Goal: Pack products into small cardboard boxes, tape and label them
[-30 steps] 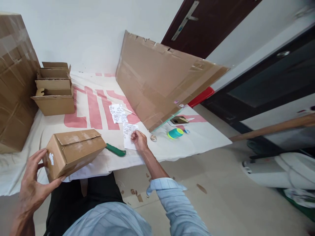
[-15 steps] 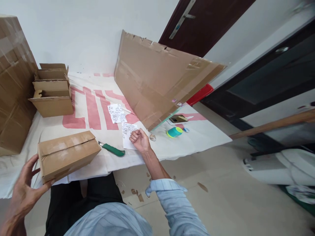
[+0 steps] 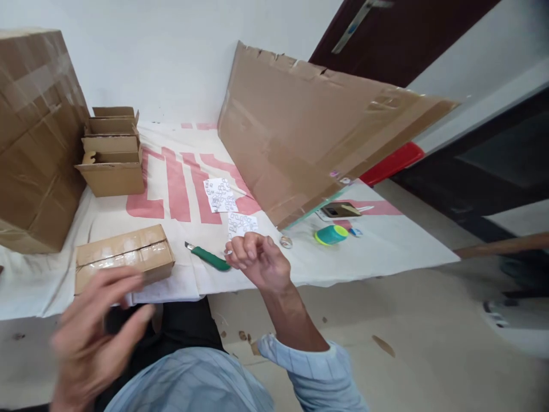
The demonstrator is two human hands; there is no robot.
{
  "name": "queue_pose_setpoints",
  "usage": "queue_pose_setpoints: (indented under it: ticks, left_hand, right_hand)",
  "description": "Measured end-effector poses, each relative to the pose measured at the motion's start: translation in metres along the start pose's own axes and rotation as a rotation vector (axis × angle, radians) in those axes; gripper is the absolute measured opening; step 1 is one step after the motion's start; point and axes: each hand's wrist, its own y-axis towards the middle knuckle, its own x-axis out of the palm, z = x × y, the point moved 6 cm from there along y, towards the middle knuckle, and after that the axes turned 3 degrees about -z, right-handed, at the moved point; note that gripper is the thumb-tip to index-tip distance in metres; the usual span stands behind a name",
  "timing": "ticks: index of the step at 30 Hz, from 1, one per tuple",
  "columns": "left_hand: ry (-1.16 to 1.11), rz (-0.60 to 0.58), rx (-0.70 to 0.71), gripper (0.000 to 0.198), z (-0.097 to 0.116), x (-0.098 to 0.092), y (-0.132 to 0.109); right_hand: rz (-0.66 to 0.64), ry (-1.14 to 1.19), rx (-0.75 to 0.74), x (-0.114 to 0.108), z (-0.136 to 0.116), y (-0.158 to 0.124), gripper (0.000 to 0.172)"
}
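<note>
My left hand, slightly blurred, is open with its fingers apart. It hovers in front of the closed, taped cardboard box and covers its lower left part. My right hand is closed, palm up, over the table's front edge. A small pale bit shows at its fingertips, too small to name. Just left of those fingertips lies a green utility knife with its blade tip out. Behind the right hand is a printed paper sheet, partly covered, and a second sheet lies farther back.
Open cardboard boxes stand at the back left beside a big taped carton. A large cardboard panel leans across the back. To the right lie a tape roll, a teal-yellow cylinder and a phone-like device. Scraps litter the floor.
My left hand has let go of the box's left end and moved right, in front of it. My right hand has drawn back towards me, still closed. The view has shifted left.
</note>
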Motion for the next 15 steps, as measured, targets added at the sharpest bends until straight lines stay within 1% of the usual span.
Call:
queue_pose_setpoints:
  ticks: [1,2,3,4,5,6,8,11,15]
  left_hand:
    - [-0.059,-0.082,0.089,0.033,0.018,0.026,0.01]
    - [-0.1,-0.149,0.148,0.035,0.03,0.049,0.018]
    - [-0.147,-0.186,0.199,0.036,0.038,0.066,0.024]
    - [-0.186,-0.212,0.228,0.038,0.041,0.08,0.029]
    - [-0.219,-0.228,0.241,0.039,0.041,0.089,0.033]
    - [-0.251,-0.235,0.249,0.04,0.04,0.095,0.035]
    - [-0.305,-0.249,0.255,0.038,0.036,0.1,0.036]
    - [-0.358,-0.248,0.288,0.025,0.035,0.102,0.035]
    - [-0.346,-0.2,0.341,0.013,0.039,0.103,0.034]
  right_hand:
    - [-0.057,0.01,-0.004,0.015,-0.002,0.0,0.055]
    - [-0.107,0.02,-0.009,0.028,-0.005,0.0,0.054]
    - [-0.152,0.031,-0.019,0.039,-0.007,-0.001,0.053]
    - [-0.192,0.042,-0.032,0.048,-0.009,-0.001,0.052]
    - [-0.223,0.052,-0.046,0.054,-0.01,-0.002,0.052]
    - [-0.247,0.059,-0.059,0.06,-0.011,-0.003,0.051]
    - [-0.266,0.065,-0.071,0.065,-0.012,-0.004,0.051]
    - [-0.264,0.067,-0.08,0.067,-0.012,-0.004,0.051]
    - [-0.243,0.061,-0.099,0.067,-0.013,-0.004,0.051]
